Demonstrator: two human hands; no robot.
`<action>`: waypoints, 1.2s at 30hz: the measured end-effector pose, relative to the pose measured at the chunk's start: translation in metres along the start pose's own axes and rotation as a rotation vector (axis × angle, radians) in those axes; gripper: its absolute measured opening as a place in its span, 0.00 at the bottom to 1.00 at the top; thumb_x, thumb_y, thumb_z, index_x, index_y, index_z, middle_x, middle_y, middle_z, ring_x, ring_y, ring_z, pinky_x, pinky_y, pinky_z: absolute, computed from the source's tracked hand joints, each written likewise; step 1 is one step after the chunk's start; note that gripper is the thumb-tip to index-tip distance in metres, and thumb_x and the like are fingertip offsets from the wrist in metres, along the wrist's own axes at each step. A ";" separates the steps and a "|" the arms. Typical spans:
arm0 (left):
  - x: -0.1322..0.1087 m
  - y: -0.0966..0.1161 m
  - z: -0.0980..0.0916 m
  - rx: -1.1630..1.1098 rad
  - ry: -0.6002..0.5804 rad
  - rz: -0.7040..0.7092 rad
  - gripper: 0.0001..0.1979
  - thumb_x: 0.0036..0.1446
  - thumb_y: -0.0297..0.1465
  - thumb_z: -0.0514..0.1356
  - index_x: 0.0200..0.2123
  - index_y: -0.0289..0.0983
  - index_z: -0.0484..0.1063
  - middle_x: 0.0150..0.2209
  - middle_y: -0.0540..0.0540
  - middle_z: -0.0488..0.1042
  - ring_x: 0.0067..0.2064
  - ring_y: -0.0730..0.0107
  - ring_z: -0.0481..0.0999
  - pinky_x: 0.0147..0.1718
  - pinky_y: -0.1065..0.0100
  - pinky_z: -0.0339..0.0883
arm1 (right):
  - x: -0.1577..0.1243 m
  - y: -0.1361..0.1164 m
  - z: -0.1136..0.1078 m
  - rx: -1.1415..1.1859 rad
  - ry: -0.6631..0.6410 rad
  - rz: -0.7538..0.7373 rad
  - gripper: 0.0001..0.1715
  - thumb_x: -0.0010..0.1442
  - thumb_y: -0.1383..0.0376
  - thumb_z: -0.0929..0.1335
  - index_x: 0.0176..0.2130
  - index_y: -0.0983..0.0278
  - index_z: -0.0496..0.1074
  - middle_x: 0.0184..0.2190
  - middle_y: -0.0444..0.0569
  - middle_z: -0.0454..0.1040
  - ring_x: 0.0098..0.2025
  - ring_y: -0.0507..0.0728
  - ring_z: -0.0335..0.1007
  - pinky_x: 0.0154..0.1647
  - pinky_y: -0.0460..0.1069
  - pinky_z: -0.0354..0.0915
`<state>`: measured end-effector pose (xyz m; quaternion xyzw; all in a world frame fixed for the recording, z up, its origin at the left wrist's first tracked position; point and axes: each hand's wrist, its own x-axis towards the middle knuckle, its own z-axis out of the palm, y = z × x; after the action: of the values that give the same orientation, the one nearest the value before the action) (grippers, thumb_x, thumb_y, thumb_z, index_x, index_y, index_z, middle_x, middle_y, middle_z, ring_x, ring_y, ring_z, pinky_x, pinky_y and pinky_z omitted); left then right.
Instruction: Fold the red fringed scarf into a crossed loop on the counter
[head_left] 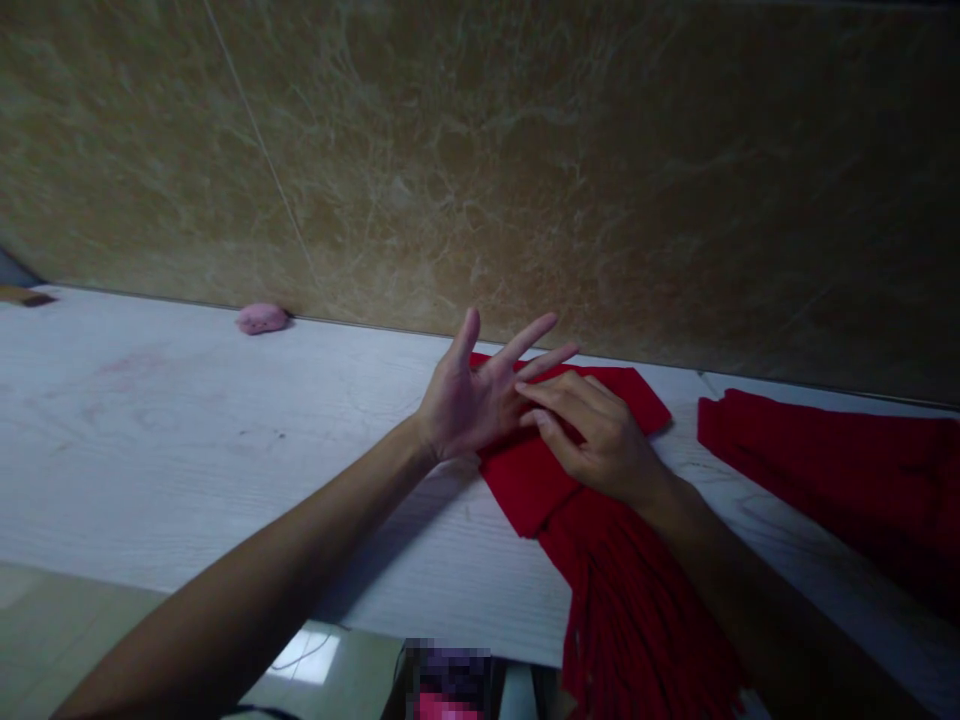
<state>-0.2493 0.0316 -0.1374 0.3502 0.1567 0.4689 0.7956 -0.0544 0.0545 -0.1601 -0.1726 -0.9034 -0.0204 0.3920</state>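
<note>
A red fringed cloth (540,480) lies folded on the white table (187,430), its fringe hanging over the near edge. My left hand (480,395) is raised on edge at the cloth's left side, palm turned right, fingers spread and holding nothing. My right hand (592,430) rests flat on the folded cloth with fingers together, its fingertips touching my left palm.
Another red cloth (840,470) lies on the table at the right. A small pink lump (261,318) sits at the back by the brown marbled wall (525,150). A dark object (22,296) lies at the far left edge.
</note>
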 end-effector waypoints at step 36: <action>0.008 -0.020 0.018 0.011 0.180 -0.035 0.37 0.71 0.59 0.41 0.73 0.48 0.64 0.59 0.43 0.81 0.59 0.46 0.80 0.61 0.40 0.69 | 0.000 0.006 0.002 -0.121 0.110 0.003 0.06 0.70 0.71 0.70 0.41 0.62 0.77 0.36 0.50 0.82 0.38 0.59 0.78 0.42 0.54 0.68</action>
<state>-0.2218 0.0246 -0.1377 0.3085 0.2363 0.4834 0.7845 -0.0540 0.0602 -0.1617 -0.1959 -0.8774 -0.0837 0.4299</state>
